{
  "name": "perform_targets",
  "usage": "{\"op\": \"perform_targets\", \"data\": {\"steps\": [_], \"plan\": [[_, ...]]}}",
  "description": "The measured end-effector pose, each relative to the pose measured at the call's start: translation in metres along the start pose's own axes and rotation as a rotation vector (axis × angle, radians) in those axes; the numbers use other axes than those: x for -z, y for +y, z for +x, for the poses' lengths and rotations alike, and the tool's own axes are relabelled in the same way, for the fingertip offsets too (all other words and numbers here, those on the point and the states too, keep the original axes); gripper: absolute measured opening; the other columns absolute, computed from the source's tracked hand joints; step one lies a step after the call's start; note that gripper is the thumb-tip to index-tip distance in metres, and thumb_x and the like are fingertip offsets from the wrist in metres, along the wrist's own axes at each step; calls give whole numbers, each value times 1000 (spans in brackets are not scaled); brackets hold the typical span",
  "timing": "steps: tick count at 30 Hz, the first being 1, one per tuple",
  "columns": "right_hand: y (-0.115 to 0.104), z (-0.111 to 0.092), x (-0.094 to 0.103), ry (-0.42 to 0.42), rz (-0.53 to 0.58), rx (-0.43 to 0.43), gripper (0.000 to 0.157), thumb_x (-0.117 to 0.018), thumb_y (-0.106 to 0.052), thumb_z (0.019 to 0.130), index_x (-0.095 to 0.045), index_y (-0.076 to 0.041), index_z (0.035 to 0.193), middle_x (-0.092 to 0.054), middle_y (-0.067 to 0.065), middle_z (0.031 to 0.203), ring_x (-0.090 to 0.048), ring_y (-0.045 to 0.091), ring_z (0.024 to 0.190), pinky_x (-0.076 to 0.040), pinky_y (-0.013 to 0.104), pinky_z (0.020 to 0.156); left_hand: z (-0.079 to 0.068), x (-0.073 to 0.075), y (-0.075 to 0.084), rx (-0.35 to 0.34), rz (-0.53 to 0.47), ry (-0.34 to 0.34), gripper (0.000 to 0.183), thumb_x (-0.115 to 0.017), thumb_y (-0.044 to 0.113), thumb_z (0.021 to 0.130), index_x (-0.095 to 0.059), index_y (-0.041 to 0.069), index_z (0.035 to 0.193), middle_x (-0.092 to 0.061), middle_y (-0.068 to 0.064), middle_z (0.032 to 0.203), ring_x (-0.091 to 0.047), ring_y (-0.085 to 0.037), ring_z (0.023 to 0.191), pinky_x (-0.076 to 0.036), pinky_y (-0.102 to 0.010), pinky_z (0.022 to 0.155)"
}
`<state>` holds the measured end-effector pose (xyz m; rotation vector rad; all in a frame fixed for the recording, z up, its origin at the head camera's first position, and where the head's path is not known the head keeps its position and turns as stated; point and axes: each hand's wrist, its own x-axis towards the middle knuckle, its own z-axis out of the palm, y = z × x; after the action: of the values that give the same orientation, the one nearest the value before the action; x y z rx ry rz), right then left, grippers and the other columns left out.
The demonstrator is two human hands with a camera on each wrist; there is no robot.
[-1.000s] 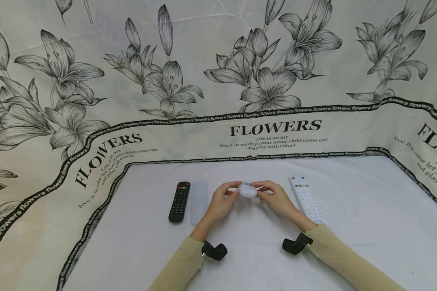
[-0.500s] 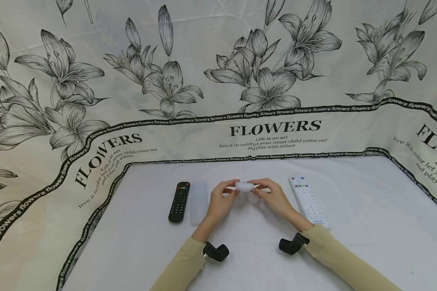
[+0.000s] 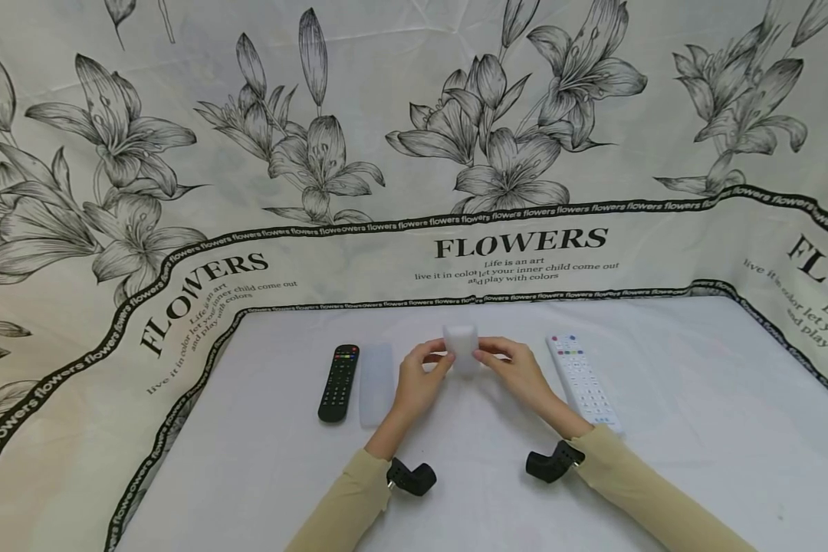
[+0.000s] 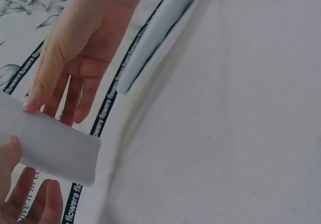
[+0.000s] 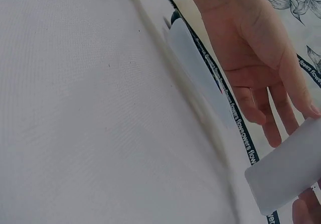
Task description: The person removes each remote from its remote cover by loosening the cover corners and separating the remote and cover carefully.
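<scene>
Half a second ago the frosted, whitish rectangular piece [image 3: 462,349] was seen nearly edge-on as a short band between the hands; now it is tipped up, its broad face towards the head camera, while the two remotes lie where they were. The left hand [image 3: 421,374] and right hand [image 3: 522,376] flank it in near mirror image, forearms slanting inward, thumbs on the near side. Each grip is narrowed to a pinch on one long side of the piece, the remaining fingers loosely extended in the wrist views. The piece has rounded corners and a smooth, cloudy, plastic-looking face. To the left on the surface [image 3: 469,498], covered in white fabric, lie a slim black remote [image 3: 339,383] with coloured buttons and, just beside it, a pale translucent strip [image 3: 376,386]; to the right lies a long white remote [image 3: 583,381], partly behind the right forearm.
</scene>
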<state>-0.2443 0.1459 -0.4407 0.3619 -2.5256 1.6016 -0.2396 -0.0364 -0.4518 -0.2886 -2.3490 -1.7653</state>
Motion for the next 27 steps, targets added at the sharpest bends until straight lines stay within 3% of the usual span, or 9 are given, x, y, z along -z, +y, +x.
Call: {"op": "perform_targets", "data": {"steps": [4,8,17,21,27], "plan": [[-1,1,0,1,47,5,33,-65,-15,91,-64,5,117,-68,22,111,-64,9,94,-54,25,81,1,-1,1,-5,-1,11,27,-66,16,90,-67,3,114,-70,-13,110,-67,-25,94,-53,-23,72],[-1,1,-1,-4,117,19,33,-64,-12,91,-62,10,117,-66,27,110,-60,-6,85,-57,23,76,1,-3,2,5,-8,15,28,-65,18,91,-67,3,114,-71,-13,107,-67,-23,90,-54,-22,73],[-2,0,-1,-2,148,8,33,-64,-12,91,-63,9,117,-65,28,109,-62,-4,82,-58,27,74,1,-6,2,1,-68,35,28,-66,15,91,-66,-1,114,-70,-19,104,-68,-29,87,-55,-21,69],[-2,0,0,-13,158,-11,35,-63,-12,92,-61,9,119,-64,29,111,-63,-2,81,-58,28,75,0,-7,7,13,-102,36,28,-64,9,91,-64,-7,114,-69,-25,102,-67,-35,85,-59,-33,70],[-2,-3,2,-44,172,-31,37,-62,-9,93,-56,12,124,-63,31,109,-64,0,77,-59,30,73,-9,0,31,92,-171,8,27,-62,3,91,-62,-14,112,-66,-30,99,-67,-39,83,-58,-47,73]]}}
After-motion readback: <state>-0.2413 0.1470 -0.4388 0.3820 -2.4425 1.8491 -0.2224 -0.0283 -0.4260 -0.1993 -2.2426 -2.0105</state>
